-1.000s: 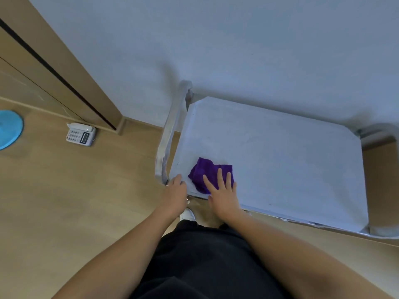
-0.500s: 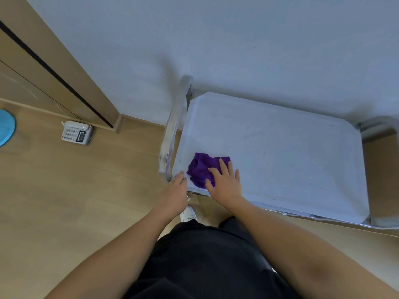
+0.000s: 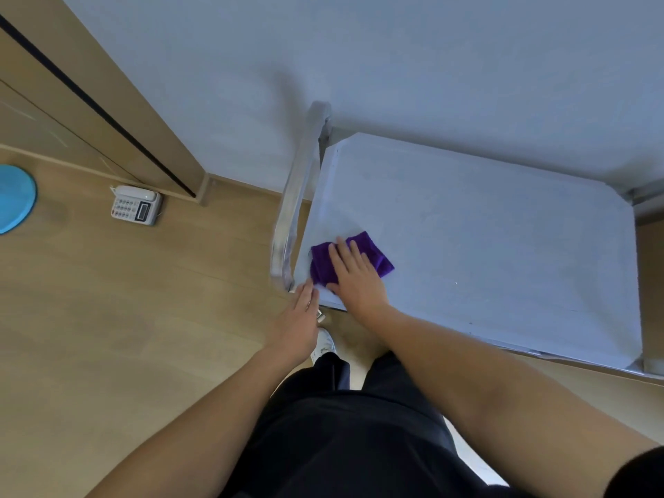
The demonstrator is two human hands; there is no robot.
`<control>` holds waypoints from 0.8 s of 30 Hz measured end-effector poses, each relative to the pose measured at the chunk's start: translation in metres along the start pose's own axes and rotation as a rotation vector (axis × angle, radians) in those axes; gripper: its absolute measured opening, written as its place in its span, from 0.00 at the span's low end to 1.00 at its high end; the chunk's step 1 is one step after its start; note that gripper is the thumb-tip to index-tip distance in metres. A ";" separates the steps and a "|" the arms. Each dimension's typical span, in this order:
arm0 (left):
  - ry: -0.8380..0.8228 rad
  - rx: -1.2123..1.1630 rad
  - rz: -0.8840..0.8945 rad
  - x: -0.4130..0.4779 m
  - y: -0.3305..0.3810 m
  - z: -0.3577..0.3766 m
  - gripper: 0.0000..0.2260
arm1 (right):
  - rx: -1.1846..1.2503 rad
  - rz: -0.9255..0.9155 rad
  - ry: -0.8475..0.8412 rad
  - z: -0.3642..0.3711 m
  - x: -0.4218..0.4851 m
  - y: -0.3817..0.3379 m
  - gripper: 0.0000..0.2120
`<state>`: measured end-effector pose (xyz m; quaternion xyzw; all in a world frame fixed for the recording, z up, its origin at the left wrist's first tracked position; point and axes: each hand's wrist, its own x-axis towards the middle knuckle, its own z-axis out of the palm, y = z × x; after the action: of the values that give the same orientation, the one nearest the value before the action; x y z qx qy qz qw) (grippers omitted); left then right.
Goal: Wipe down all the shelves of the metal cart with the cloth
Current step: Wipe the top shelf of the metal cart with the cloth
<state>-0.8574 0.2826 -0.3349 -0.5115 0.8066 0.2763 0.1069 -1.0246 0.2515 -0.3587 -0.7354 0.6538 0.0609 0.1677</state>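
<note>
Two hands share the work: the right hand [image 3: 354,282], fingers [image 3: 354,251] straight, presses the purple cloth [image 3: 379,258] flat on the near-left corner of the top shelf [image 3: 485,246], while the left hand [image 3: 300,318], fingers open, touches the metal cart [image 3: 294,203] at its edge, probably steadying it.

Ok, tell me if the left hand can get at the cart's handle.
Probably yes. The left hand lies open at the near corner of the shelf, right beside the handle, with nothing between them. The right hand, flat on the cloth, is not in the way.
</note>
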 end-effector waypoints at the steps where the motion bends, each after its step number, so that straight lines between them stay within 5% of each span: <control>1: -0.002 0.002 -0.004 -0.001 -0.002 0.002 0.30 | 0.033 0.047 0.010 -0.004 0.006 0.001 0.35; 11: 0.028 -0.002 -0.002 -0.003 0.005 -0.010 0.27 | 0.024 -0.024 -0.010 -0.001 -0.020 -0.002 0.27; 24: 0.144 0.140 0.085 0.082 0.020 -0.018 0.24 | 0.315 0.784 0.064 -0.011 -0.011 0.071 0.28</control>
<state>-0.9106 0.2166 -0.3507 -0.4865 0.8506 0.1861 0.0723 -1.0969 0.2523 -0.3567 -0.3979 0.8902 -0.0036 0.2220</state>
